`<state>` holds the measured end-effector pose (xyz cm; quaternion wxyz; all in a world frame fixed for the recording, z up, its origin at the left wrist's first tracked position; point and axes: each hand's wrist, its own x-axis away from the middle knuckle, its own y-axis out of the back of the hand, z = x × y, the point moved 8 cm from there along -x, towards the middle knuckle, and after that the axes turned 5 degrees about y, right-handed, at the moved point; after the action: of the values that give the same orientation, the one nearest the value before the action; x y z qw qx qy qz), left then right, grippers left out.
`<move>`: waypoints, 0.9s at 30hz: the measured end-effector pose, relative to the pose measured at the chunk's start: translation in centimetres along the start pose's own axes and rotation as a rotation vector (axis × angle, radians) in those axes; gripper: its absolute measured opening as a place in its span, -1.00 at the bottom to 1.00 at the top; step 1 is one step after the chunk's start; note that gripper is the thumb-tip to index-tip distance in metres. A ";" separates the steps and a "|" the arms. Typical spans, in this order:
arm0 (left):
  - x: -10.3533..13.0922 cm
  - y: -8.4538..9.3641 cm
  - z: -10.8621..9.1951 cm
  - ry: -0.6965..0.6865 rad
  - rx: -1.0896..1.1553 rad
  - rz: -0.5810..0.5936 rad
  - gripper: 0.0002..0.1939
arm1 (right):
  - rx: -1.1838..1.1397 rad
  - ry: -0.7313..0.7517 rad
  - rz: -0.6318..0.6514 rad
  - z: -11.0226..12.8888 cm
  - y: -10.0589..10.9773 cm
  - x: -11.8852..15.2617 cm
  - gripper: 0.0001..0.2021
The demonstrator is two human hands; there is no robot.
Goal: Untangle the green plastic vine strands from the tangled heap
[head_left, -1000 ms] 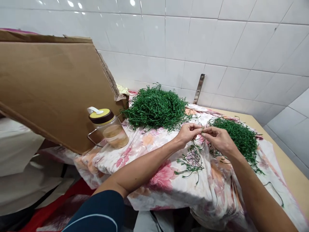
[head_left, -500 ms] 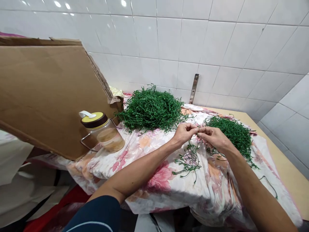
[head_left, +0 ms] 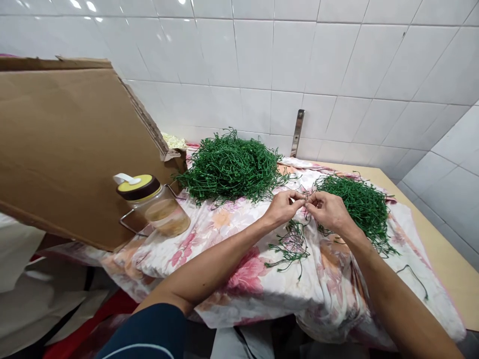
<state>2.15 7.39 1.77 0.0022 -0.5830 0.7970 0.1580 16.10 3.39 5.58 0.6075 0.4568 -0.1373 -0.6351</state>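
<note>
My left hand [head_left: 283, 205] and my right hand [head_left: 326, 208] meet at the fingertips above the flowered cloth [head_left: 220, 239]. Both are pinched on thin dark green stems [head_left: 306, 194], whose details are too small to make out. Just below them lies a small loose bunch of green stems [head_left: 292, 247]. Behind my left hand rises a large heap of green stems [head_left: 232, 167]. A second, smaller heap [head_left: 361, 207] lies beyond and to the right of my right hand.
On the left a jar with a yellow and brown lid [head_left: 166, 212] stands before a big cardboard sheet [head_left: 75, 149]. A single stem [head_left: 417, 281] lies at the right. A metal strip [head_left: 298, 133] is on the tiled wall [head_left: 254, 55].
The view has shifted slightly. My right hand's fingers have changed their pinch a little, while both hands stay together at the fingertips.
</note>
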 end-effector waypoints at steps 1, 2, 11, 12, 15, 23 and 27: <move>0.0 -0.1 0.0 -0.003 -0.029 0.023 -0.75 | -0.014 -0.020 0.003 -0.2 0.0 0.0 -0.88; 0.0 -0.3 -0.1 -0.005 -0.049 0.049 -0.72 | -0.031 -0.045 0.008 -0.4 0.0 0.0 -0.88; 0.1 0.4 -1.4 -0.030 -0.134 0.048 -0.74 | -0.306 -0.043 0.185 -0.7 -1.0 0.1 -0.73; 0.2 0.5 -1.6 -0.042 -0.157 0.033 -0.75 | -0.310 -0.040 0.191 -0.6 -1.1 0.1 -0.73; 1.2 0.6 -3.0 -0.192 -0.312 -0.058 -0.80 | -0.257 -0.064 0.186 -0.8 -1.5 0.0 -0.74; 3.7 -0.2 -5.7 -0.447 -0.434 -0.146 -0.78 | 0.047 -0.157 -0.172 -1.9 1.4 -0.3 -0.84; 1.2 0.6 -2.0 -0.059 0.017 -0.086 -0.71 | -0.071 -0.054 -0.394 -0.6 3.7 0.0 -0.81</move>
<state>1.60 5.97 3.60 0.0375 -0.6116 0.7722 0.1683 18.95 2.73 7.99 0.4831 0.4359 -0.0391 -0.7584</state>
